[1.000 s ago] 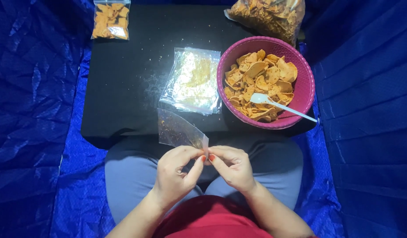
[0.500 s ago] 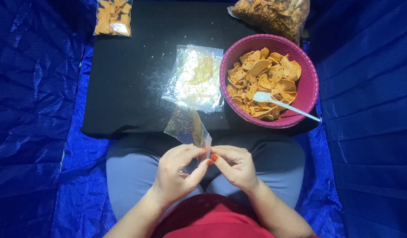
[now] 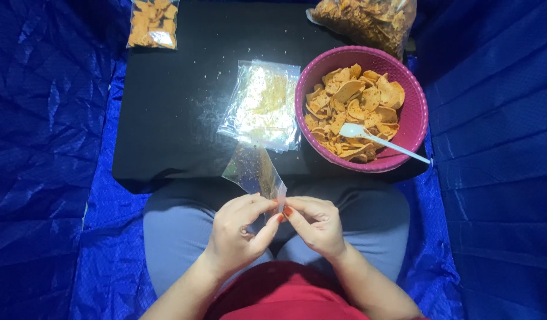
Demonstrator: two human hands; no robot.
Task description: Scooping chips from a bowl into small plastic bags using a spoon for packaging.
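The left hand (image 3: pixel 238 228) and the right hand (image 3: pixel 313 224) meet over the person's lap, at about 6 o'clock from the middle of the low black table (image 3: pixel 166 106). The fingertips of both hands are pressed together, and between them they pinch the lower edge of a small clear plastic bag (image 3: pixel 254 170). This bag stands up from the fingers and leans toward 11 o'clock, so its upper part lies over the near edge of the table. Whether the bag is empty, the view does not show clearly. On the table, at 12 o'clock from the hands, a flat pile of clear plastic bags (image 3: pixel 262 105) lies with some yellow crumbs on it. Just beside this pile, at 3 o'clock from it, a round pink plastic basket (image 3: pixel 417 112) holds orange chips (image 3: pixel 350 101), and a white plastic spoon (image 3: pixel 380 140) rests on the chips with its handle pointing to 4 o'clock, over the rim. At 1 o'clock from the hands, at the far edge, a big clear sack of chips (image 3: pixel 365 19) lies. At 11 o'clock, in the far corner, a small filled bag of chips (image 3: pixel 153 24) rests. Blue plastic sheet (image 3: pixel 42 160) is around the table on both sides.
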